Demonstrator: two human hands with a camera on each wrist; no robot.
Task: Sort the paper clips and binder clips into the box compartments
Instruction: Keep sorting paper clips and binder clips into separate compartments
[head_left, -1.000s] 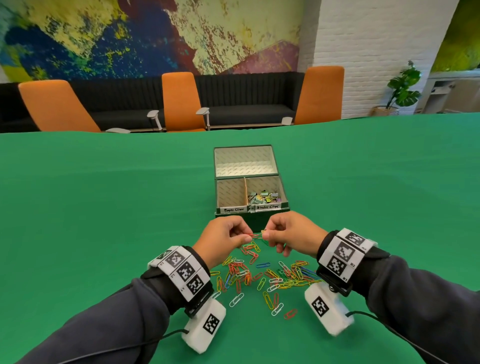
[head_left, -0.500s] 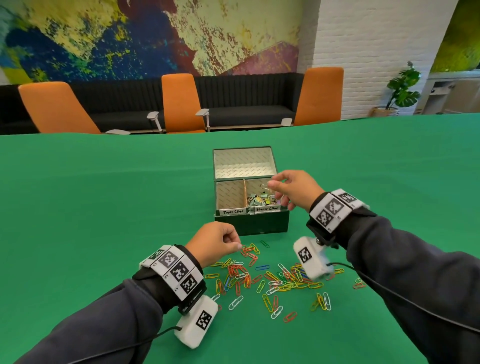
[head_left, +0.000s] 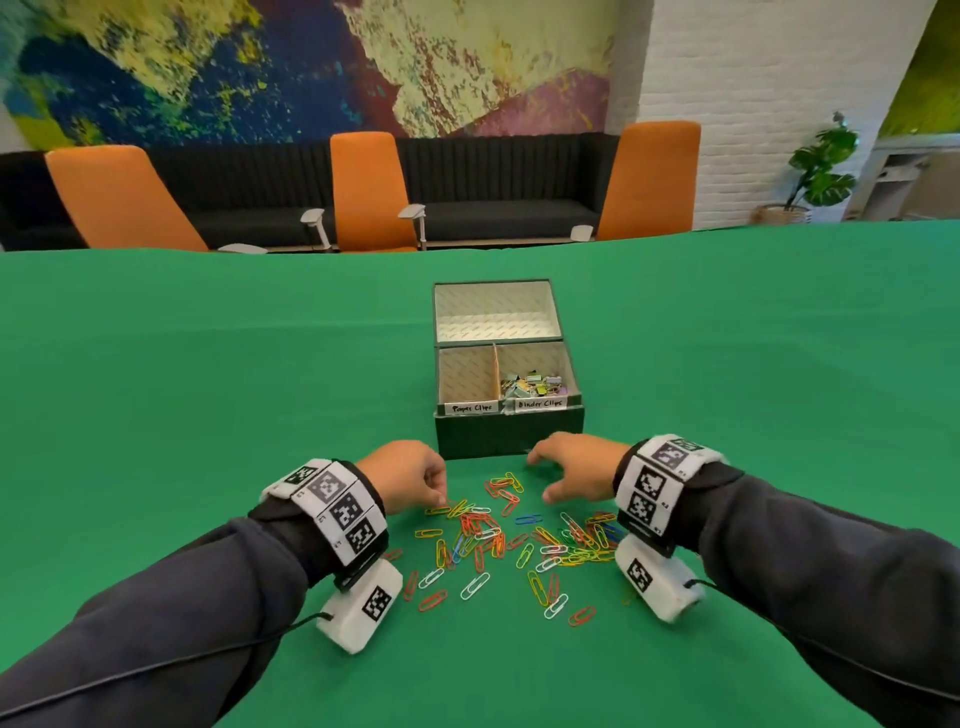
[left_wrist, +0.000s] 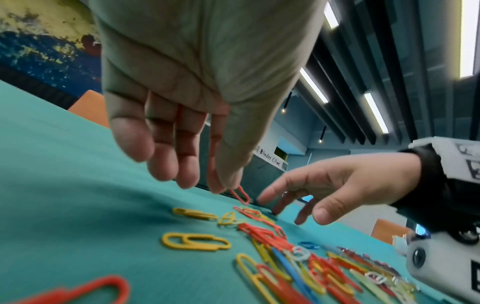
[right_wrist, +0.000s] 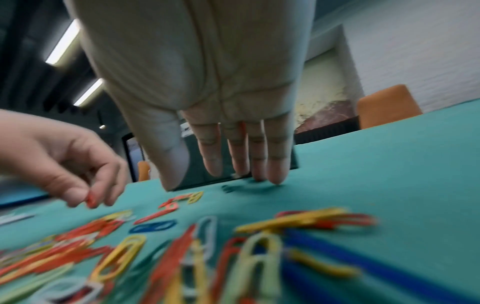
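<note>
Head view, left hand (head_left: 410, 475): thumb and forefinger pinch one red paper clip (left_wrist: 240, 194) at the near-left edge of the scatter; the clip hangs tilted, its lower end just off the cloth.
Paper clips (head_left: 511, 540): a loose, many-coloured scatter on the green table (head_left: 208, 389), between the two wrists and just in front of the box (head_left: 509, 431).
Handling: judged light, springy wire with a smooth coating; clips overlap and will likely snag and lift in chains. Pinch one flat across its loops with the fingertips, at an outlying clip.
Box compartments: the left one, labelled Paper Clips (head_left: 470, 409), looks empty; the right one holds the binder clips (head_left: 532, 384).
Right hand (head_left: 576, 467): fingers straight and spread, holding nothing, tips touching the cloth beside a dark green clip (right_wrist: 228, 188) at the box's foot.
</note>
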